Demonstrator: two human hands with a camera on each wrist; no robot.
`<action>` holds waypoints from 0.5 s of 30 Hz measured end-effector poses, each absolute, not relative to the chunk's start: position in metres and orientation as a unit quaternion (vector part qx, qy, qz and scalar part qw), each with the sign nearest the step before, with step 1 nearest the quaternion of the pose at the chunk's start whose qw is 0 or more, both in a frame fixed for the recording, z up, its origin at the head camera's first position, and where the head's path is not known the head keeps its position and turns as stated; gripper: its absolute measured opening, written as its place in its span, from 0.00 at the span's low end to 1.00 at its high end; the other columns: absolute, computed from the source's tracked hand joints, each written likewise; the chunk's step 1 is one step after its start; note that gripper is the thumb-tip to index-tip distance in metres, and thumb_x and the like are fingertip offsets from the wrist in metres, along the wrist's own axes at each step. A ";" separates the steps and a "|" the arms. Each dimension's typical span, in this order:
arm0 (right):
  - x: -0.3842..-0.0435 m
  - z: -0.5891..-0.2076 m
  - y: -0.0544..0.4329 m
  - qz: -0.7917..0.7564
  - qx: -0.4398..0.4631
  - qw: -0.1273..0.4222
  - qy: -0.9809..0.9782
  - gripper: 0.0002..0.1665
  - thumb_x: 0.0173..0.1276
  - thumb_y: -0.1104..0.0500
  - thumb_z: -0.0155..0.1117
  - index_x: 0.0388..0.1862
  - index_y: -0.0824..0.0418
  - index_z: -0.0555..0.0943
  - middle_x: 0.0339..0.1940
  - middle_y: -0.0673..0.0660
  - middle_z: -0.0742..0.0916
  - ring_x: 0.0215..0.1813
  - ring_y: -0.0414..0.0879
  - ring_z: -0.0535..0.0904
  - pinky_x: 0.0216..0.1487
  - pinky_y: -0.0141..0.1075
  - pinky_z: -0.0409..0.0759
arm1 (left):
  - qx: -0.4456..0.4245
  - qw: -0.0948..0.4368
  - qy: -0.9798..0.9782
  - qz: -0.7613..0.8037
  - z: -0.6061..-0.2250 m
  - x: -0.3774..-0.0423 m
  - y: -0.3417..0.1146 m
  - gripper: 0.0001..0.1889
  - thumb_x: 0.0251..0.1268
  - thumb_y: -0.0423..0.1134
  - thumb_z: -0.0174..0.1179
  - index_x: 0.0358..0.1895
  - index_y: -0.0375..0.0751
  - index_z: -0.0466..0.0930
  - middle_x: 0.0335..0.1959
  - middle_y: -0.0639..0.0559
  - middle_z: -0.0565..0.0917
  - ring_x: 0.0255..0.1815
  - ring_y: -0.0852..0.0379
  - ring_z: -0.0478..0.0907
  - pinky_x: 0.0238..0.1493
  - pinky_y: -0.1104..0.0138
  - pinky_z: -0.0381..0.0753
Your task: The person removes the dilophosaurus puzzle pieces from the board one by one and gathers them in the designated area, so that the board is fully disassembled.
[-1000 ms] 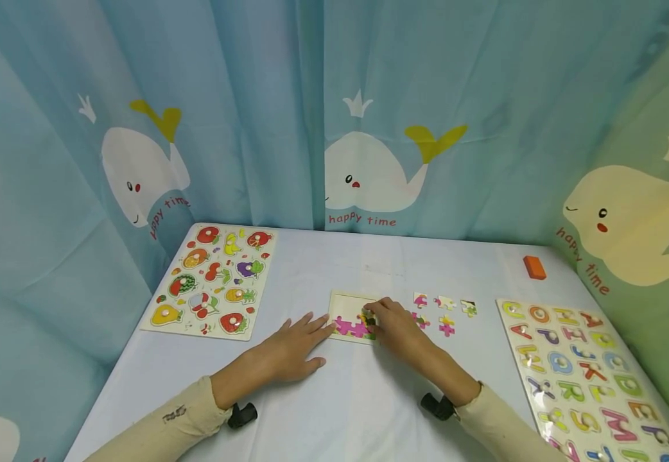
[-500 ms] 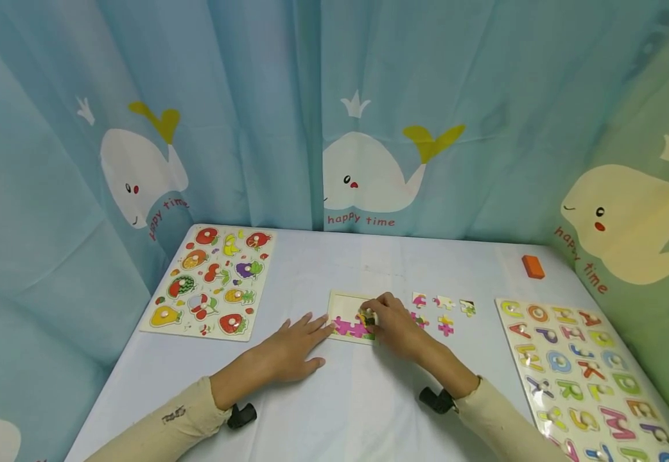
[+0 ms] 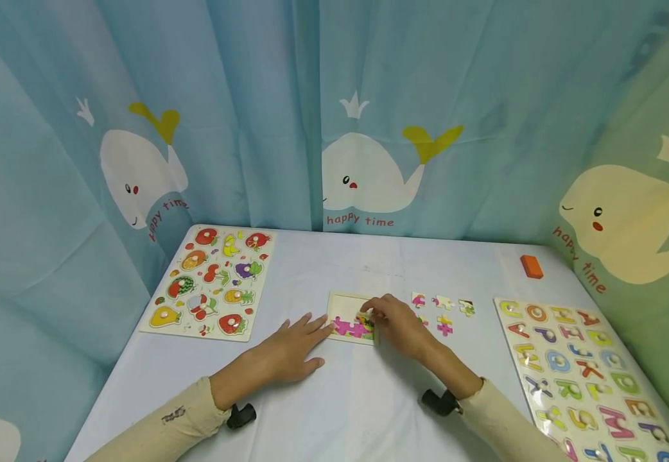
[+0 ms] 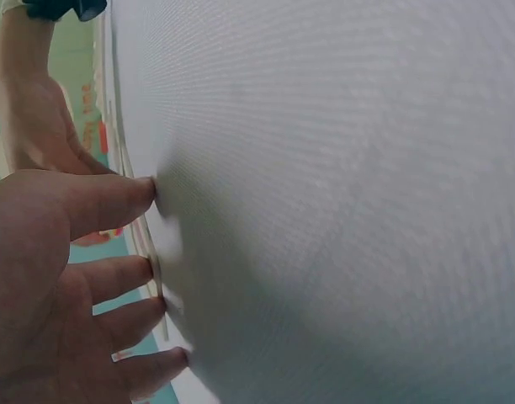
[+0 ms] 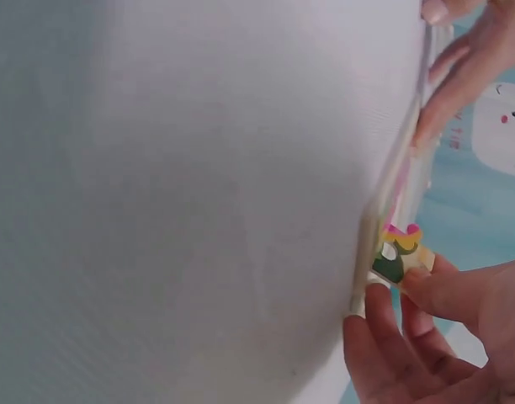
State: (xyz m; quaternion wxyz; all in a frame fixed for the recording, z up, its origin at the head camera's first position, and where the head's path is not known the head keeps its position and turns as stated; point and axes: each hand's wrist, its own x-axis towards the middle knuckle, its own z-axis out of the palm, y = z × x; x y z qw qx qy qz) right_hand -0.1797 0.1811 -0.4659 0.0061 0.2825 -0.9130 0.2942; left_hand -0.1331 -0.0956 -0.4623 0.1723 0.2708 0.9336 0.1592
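A small jigsaw puzzle tray lies mid-table, with joined pink pieces along its near side. My left hand spreads its straight fingers on the table, fingertips right at the tray's left edge. At the tray's right side, my right hand pinches a puzzle piece between thumb and finger. This piece, green, yellow and pink, is tilted over the tray in the right wrist view. Several loose puzzle pieces lie right of the tray, one partly hidden by my right hand.
A fruit peg board lies at the left, a letter peg board at the right. An orange block sits near the back right corner. Blue curtains with whales enclose the table.
My right hand's fingers have shifted slightly upward, and more of the tray's right edge shows. The pinched piece looks lower against the tray. The left hand stays in place.
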 end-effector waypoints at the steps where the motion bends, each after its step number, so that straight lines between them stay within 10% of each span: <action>1: -0.180 -0.464 0.182 0.297 0.287 0.006 -0.911 0.18 0.69 0.77 0.66 0.52 0.61 0.85 0.41 0.56 0.85 0.45 0.49 0.83 0.51 0.47 0.87 | 0.270 0.173 0.934 0.159 -0.462 -0.133 -0.096 0.35 0.78 0.53 0.61 0.83 0.50 0.64 0.86 0.53 0.59 0.87 0.43 0.53 0.82 0.39 0.57; 15: -0.187 -0.442 0.207 0.358 0.206 -0.059 -0.909 0.08 0.76 0.69 0.64 0.50 0.61 0.84 0.43 0.55 0.89 0.48 0.50 0.86 0.46 0.40 0.86 | 0.269 0.174 0.933 0.164 -0.461 -0.132 -0.096 0.36 0.77 0.52 0.62 0.83 0.50 0.64 0.86 0.52 0.59 0.87 0.43 0.53 0.82 0.39 0.56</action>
